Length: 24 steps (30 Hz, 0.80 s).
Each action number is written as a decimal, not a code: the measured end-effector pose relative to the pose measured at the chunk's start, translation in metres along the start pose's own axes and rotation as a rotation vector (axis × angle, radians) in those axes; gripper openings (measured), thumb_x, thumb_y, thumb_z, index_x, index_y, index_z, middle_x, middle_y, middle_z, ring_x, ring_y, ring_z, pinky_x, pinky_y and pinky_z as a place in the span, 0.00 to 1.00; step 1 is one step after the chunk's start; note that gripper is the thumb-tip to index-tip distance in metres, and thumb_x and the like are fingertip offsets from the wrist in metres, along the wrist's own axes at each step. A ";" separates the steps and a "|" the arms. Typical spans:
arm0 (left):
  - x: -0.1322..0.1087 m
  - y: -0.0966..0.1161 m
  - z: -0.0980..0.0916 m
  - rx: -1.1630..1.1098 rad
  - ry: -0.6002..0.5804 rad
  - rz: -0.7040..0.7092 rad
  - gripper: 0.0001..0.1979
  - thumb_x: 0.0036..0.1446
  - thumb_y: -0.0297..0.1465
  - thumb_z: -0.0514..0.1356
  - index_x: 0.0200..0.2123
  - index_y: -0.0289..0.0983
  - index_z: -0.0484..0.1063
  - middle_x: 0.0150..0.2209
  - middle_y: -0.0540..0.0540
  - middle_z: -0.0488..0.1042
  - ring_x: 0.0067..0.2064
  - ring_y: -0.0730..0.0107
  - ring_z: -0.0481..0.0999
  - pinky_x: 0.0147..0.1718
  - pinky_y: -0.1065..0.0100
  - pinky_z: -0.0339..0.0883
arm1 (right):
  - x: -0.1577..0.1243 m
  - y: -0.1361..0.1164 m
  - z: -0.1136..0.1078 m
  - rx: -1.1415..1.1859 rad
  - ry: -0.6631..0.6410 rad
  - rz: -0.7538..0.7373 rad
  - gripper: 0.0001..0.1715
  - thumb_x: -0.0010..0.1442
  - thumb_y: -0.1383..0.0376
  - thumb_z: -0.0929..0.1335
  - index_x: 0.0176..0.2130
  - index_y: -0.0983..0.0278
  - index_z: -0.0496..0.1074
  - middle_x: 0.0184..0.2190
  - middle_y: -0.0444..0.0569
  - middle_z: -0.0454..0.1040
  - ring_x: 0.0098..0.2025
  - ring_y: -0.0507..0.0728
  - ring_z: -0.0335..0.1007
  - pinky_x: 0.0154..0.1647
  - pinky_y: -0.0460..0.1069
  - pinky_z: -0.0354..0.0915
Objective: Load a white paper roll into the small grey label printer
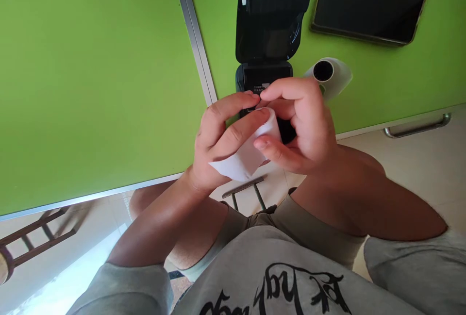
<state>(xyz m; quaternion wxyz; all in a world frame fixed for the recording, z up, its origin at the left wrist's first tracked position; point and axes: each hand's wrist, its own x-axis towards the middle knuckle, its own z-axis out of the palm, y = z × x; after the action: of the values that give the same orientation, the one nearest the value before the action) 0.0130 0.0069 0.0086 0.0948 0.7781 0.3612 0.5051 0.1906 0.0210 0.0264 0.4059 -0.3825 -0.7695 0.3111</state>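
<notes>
I sit at a green tabletop [91, 87]. Light glares off the pale floor [96, 252] to my left, near a wooden frame [43, 245].

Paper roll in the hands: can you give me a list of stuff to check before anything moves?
- Roll held: ok, the left hand and right hand are both on it.
- Tail tucked in: not ok, it hangs loose.
- Lid open: ok, it is swung back.
- Inside of the machine free: cannot tell, hands hide part of it.
- Phone off the machine: ok, it lies beside the lid.
</notes>
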 end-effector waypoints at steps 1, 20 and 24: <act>-0.001 0.000 0.001 -0.014 0.002 0.001 0.13 0.72 0.38 0.62 0.55 0.38 0.73 0.54 0.44 0.76 0.59 0.63 0.79 0.58 0.63 0.78 | 0.000 0.001 0.001 0.005 0.002 -0.006 0.22 0.68 0.46 0.65 0.56 0.51 0.61 0.32 0.42 0.75 0.32 0.59 0.79 0.39 0.61 0.76; 0.000 -0.011 0.003 -0.109 0.110 -0.064 0.22 0.67 0.41 0.63 0.61 0.45 0.68 0.50 0.43 0.74 0.58 0.55 0.76 0.58 0.49 0.75 | 0.006 0.012 -0.007 -0.068 0.164 -0.156 0.18 0.70 0.49 0.67 0.55 0.51 0.70 0.48 0.48 0.76 0.52 0.62 0.78 0.54 0.63 0.79; -0.001 -0.010 0.003 -0.240 0.086 -0.096 0.25 0.61 0.38 0.71 0.58 0.45 0.68 0.44 0.47 0.77 0.52 0.58 0.81 0.52 0.54 0.78 | 0.005 0.011 -0.007 -0.142 0.101 -0.174 0.15 0.72 0.50 0.63 0.54 0.49 0.68 0.46 0.47 0.77 0.50 0.61 0.78 0.53 0.62 0.78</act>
<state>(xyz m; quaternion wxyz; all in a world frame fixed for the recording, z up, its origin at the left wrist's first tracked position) 0.0104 0.0141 0.0017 0.1958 0.7207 0.3389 0.5722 0.1988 0.0321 0.0233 0.4416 -0.3572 -0.7984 0.1997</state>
